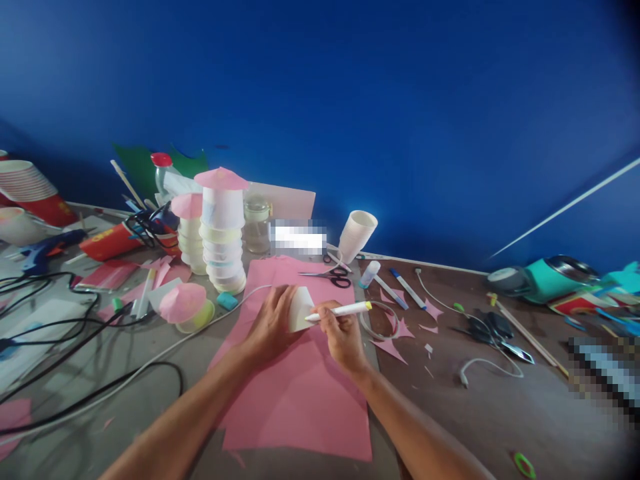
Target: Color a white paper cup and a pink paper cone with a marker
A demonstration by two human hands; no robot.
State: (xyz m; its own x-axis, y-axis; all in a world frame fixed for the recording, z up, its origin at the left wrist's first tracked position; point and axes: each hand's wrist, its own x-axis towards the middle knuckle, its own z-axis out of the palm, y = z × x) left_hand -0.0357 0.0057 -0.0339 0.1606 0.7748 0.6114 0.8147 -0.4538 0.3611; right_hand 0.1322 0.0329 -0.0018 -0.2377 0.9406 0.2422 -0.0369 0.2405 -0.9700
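My left hand (276, 315) is wrapped round a white paper cup (301, 308), which lies tilted over a large pink paper sheet (300, 413). Between the fingers of my right hand (341, 337) is a white marker with a yellow end (353, 309). Its tip points left and is at the cup's side; whether it touches is too small to tell. Black-handled scissors (340, 277) lie on the far part of the sheet. Left of the sheet stand a tall stack of paper cups with a pink cone roof (223, 233) and a shorter roofed stack (190, 240).
A small roofed cup (185, 307), a glue gun (47, 250) and black cables crowd the left. At the back stand a glass jar (257, 227) and leaning white cups (358, 235). To the right are a glue stick (369, 274), markers, pink scraps, keys (493, 327) and a teal appliance (550, 280).
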